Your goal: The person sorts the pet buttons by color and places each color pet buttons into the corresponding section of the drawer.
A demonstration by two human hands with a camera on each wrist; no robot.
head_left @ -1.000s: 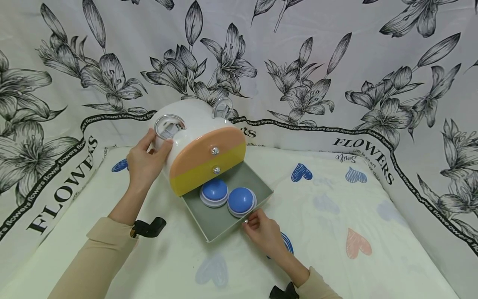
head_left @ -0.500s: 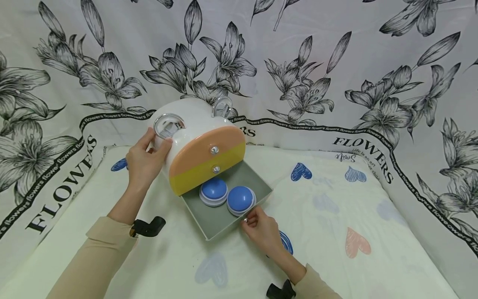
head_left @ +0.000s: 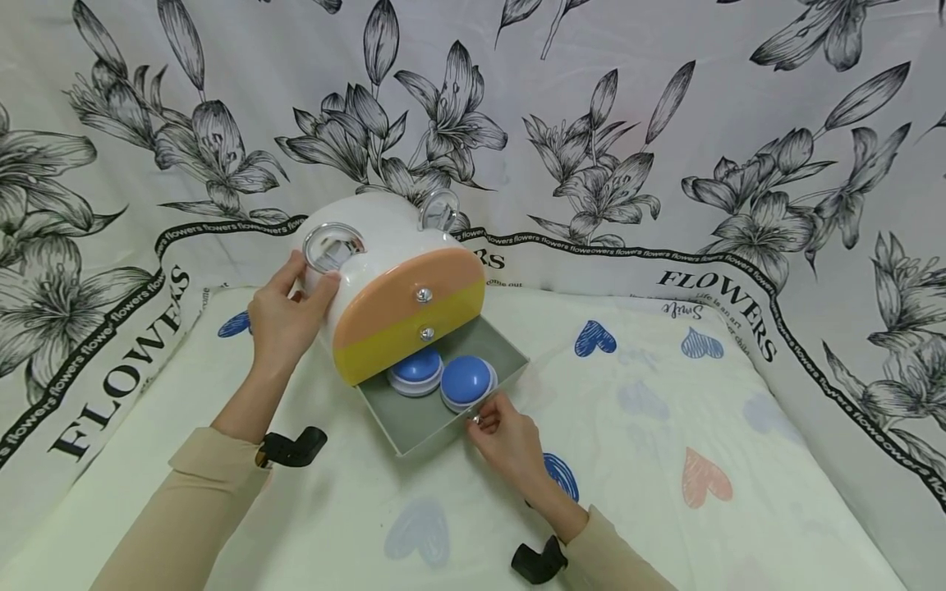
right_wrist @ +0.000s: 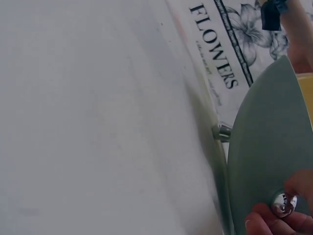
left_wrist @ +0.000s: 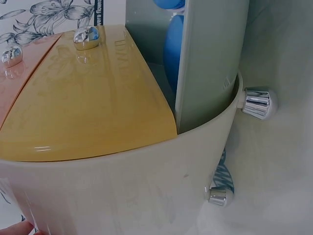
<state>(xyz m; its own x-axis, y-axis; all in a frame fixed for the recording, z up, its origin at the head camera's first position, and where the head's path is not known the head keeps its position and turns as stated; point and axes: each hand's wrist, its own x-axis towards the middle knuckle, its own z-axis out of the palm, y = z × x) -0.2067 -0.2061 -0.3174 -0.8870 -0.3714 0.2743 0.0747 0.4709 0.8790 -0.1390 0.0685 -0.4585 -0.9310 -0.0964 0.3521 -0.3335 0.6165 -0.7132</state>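
A rounded white drawer cabinet (head_left: 380, 222) has two round silver ears, an orange drawer front (head_left: 402, 291) and a yellow drawer front (head_left: 406, 349). Below them the green drawer (head_left: 421, 427) is pulled out. Two round white pieces with blue domed tops lie in it; the nearer blue-topped piece (head_left: 466, 380) shows fully, while the yellow front partly covers the farther blue-topped piece (head_left: 416, 367). My left hand (head_left: 284, 324) grips the cabinet's left side by the left silver ear (head_left: 334, 246). My right hand (head_left: 510, 439) pinches the drawer's silver knob (right_wrist: 283, 203).
Short silver feet, such as one silver foot (left_wrist: 259, 103), stick out from the cabinet's underside. It stands on a pale cloth (head_left: 628, 484) printed with hearts. Behind hangs a white fabric (head_left: 591, 49) with black lilies and lettering.
The green drawer has slid a little inward, toward the cabinet, with my right hand on its knob. The farther blue-topped piece is now partly under the yellow front. My left hand stays in place.
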